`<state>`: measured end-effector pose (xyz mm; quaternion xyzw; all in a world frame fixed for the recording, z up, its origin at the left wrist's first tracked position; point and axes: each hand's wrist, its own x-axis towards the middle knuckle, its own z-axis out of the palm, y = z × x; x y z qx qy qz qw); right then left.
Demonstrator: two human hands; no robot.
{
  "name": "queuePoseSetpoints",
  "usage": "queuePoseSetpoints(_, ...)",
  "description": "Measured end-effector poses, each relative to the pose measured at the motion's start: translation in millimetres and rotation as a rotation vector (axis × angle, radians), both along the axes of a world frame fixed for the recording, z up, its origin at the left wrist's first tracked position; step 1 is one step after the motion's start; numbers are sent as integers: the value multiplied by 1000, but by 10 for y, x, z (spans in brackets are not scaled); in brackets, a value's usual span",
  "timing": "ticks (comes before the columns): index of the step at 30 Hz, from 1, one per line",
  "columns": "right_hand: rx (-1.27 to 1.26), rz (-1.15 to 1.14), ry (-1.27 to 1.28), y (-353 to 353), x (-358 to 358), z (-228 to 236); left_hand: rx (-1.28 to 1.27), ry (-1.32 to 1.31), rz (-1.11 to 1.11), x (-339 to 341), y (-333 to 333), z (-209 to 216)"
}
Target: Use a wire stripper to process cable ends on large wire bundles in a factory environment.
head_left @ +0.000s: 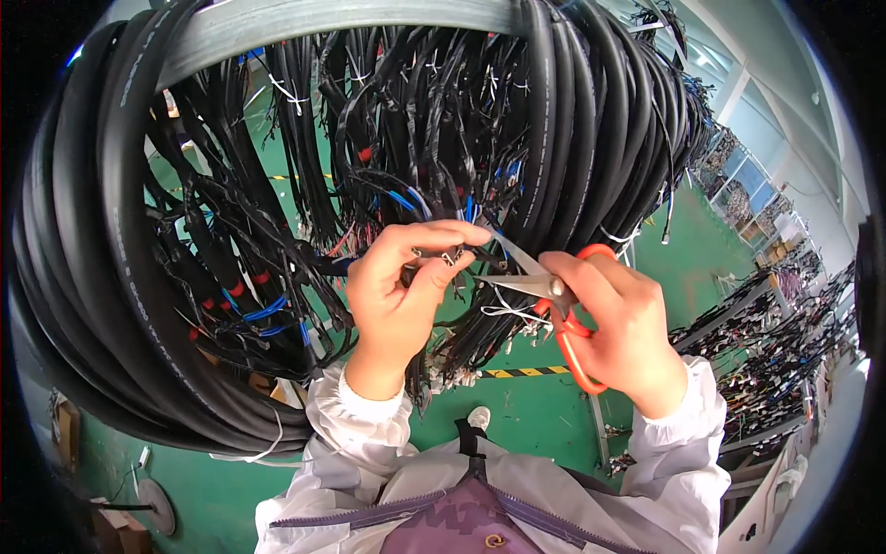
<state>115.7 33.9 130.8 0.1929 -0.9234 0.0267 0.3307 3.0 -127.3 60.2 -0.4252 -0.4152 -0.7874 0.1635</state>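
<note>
My right hand (614,323) grips a pair of scissors (524,286) with red handles. Their metal blades are spread apart and point left, toward my other hand. Thumb and fingers of my left hand (401,295) close on a dark cable end (448,256) with small, light-coloured tips, just left of the blades. Whether the blades touch it I cannot tell. Behind both hands hangs a mass of thin black wire harnesses (397,120), with blue wires (401,198) and red bands showing among them.
Thick black cables (129,222) loop over a metal rail (341,17), hanging down at left and right. More harnesses lie on racks (748,360) at the right. Yellow-and-black tape (526,372) crosses the green floor (544,425). A round base (159,506) stands at lower left.
</note>
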Motion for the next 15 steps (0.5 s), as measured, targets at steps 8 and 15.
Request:
queuePoseSetpoints(8,273,-39,156,-23,-81,57,-20,-83,-60,13,-91,34)
queuePoseSetpoints(15,362,-2,177,79,-94,59,14,-49,5,-11,-67,5)
